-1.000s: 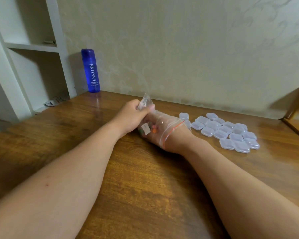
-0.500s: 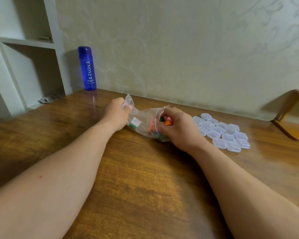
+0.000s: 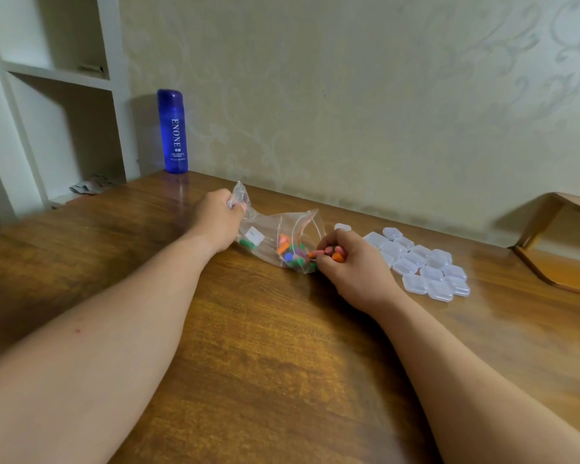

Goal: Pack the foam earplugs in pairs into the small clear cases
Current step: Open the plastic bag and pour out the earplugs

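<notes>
Our right hand (image 3: 355, 267), just out of the clear plastic zip bag (image 3: 268, 244), clutches orange and pink foam earplugs (image 3: 332, 253); left hand (image 3: 218, 219) grips the bag's corner; casing can begin.

On the wooden table (image 3: 265, 346), the left hand (image 3: 216, 222) grips the bunched closed end of a clear zip bag (image 3: 272, 236) holding coloured foam earplugs (image 3: 290, 252). The right hand (image 3: 352, 266) sits at the bag's open mouth, fingers curled round a few pink and orange earplugs, though how many is hard to tell. A cluster of small clear cases (image 3: 422, 262) lies just right of that hand, and a blue bottle (image 3: 173, 130) stands by the wall beside a white shelf (image 3: 57, 75).
</notes>
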Demonstrator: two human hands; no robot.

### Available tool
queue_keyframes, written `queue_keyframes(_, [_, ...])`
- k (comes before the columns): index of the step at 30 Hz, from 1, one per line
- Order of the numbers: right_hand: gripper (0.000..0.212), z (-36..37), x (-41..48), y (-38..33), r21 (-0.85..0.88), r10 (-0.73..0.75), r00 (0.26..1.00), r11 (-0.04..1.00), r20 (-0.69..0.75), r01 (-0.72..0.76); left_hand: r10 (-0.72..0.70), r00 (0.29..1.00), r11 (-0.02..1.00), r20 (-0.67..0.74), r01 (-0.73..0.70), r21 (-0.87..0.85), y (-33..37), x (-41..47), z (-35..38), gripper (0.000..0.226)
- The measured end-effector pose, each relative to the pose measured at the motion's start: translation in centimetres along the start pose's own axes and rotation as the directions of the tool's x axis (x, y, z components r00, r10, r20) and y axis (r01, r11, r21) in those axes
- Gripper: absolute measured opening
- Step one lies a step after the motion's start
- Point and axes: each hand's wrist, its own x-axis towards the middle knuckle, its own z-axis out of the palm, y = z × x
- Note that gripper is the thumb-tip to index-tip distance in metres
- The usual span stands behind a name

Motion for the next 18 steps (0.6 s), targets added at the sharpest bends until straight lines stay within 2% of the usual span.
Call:
queue_keyframes(10, [0.011, -0.3, 0.4, 0.7, -0.102, -0.079, 0.996, 0.991, 0.039, 0.083, 0.012, 1.0, 1.0, 0.002, -0.012, 0.001, 0.3, 0.0, -0.1, 0.024])
queue_keyframes(18, [0.029, -0.4, 0.2, 1.3, -0.161, -0.12, 0.993, 0.98, 0.0, 0.118, 0.016, 1.0, 1.0, -0.009, -0.016, 0.022, 0.2, 0.1, -0.1, 0.023])
